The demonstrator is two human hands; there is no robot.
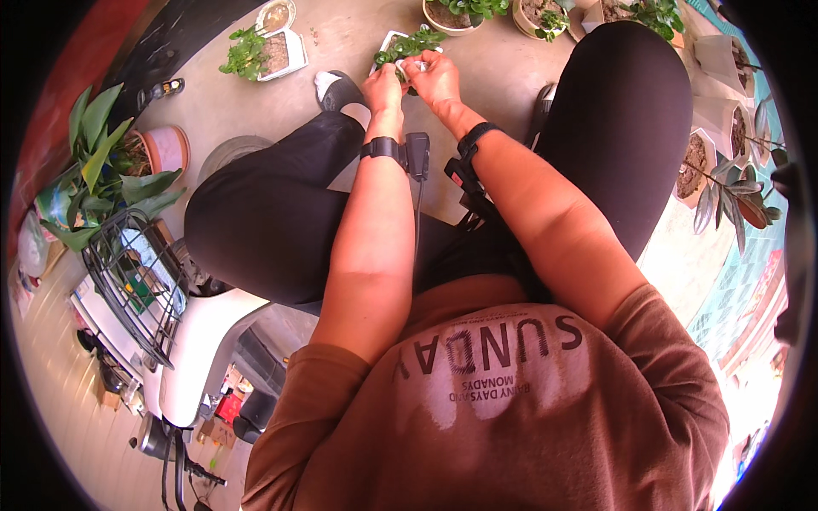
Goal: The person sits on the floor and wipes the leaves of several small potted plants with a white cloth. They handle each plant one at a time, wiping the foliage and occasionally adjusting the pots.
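My left hand (383, 89) and my right hand (436, 78) meet over the near side of a leafy green plant (412, 43) in a white pot (391, 41). A small white piece (420, 65), perhaps cloth or tissue, shows at the fingertips of my right hand, which are pinched around it. The fingers of my left hand are bent close beside it; what they grip is hidden. The plant's leaves spread just beyond both hands. Each of my wrists wears a black strap with a small device.
Another white pot (295, 53) with a leafy plant stands to the left, and round pots (452, 29) stand beyond. Hexagonal pots (696, 144) line the right. A terracotta-coloured pot (182, 150) and a white scooter (208, 326) with a wire basket (121, 281) are at my left.
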